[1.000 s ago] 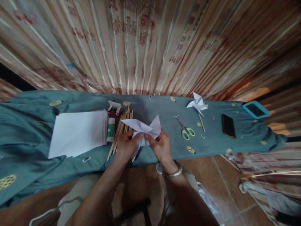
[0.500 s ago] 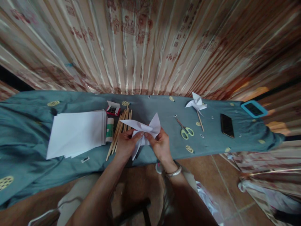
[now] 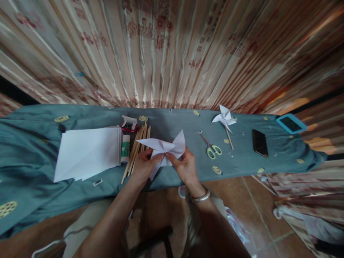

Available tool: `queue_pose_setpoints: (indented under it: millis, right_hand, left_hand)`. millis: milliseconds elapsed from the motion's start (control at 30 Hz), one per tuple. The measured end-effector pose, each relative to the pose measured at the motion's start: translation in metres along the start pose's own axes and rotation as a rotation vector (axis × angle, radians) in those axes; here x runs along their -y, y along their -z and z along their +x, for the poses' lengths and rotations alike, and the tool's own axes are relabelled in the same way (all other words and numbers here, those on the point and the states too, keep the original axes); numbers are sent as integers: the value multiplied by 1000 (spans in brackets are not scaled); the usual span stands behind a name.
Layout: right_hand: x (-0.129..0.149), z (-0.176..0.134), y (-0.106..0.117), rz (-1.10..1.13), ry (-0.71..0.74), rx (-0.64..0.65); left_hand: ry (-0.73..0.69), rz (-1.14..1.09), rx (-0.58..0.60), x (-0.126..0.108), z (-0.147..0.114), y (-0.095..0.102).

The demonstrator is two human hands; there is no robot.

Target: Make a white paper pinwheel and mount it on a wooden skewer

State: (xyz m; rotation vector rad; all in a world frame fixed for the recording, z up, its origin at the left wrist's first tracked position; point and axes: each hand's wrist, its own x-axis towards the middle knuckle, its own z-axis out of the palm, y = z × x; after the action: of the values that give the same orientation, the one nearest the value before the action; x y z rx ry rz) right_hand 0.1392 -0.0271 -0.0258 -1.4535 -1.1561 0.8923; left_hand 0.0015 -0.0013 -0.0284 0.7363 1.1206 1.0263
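Observation:
A white paper pinwheel [image 3: 164, 146] without a visible stick is held up between both my hands, over the front part of the cloth. My left hand [image 3: 144, 165] pinches it from the left, thumb near its centre. From the other side my right hand [image 3: 185, 165] grips it, the thumb meeting the left one at the middle. Both sets of fingers are closed and partly behind the paper. Several wooden sticks [image 3: 134, 152] lie just left of my left hand. To the right rest scissors [image 3: 211, 147] with light green handles.
On the green cloth [image 3: 182, 122] stand a stack of white paper [image 3: 87, 152], a glue stick [image 3: 125, 148] and a small open box [image 3: 129, 124]. Farther right lie a pinwheel on a stick [image 3: 225, 118], a black phone [image 3: 259, 143] and a blue-framed tablet [image 3: 291, 124]. A curtain [image 3: 166, 64] hangs behind.
The pinwheel in my hands has tilted slightly and shifted a little to the right. Both hands keep their pinch near its centre. Everything on the cloth stays in place.

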Motion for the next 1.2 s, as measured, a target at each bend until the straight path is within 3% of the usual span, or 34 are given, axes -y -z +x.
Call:
queue_pose_setpoints:
  millis: [233, 533, 633, 733, 800, 933, 1033, 1200]
  right_hand:
    - [-2, -1, 0, 10, -22, 1]
    - [-4, -2, 3, 171, -94, 114]
    - [-1, -1, 6, 205, -131, 85]
    - [2, 5, 14, 255, -190, -14]
    - [3, 9, 21, 304, -222, -87]
    - [2, 14, 34, 408, -217, -154]
    - [0, 14, 37, 456, -221, -153]
    - [-2, 11, 38, 464, -220, -114]
  left_hand:
    - [5, 63, 13, -2, -3, 1]
    - [26, 86, 78, -1, -9, 6]
    - [47, 73, 137, -1, -12, 8]
    - [-44, 133, 157, -6, -8, 17]
    - [-204, 307, 39, -11, -1, 28]
    - [-598, 976, -167, -17, 16, 52]
    - [-628, 1287, -175, -15, 24, 60]
    - [-611, 1512, -180, -13, 25, 55]
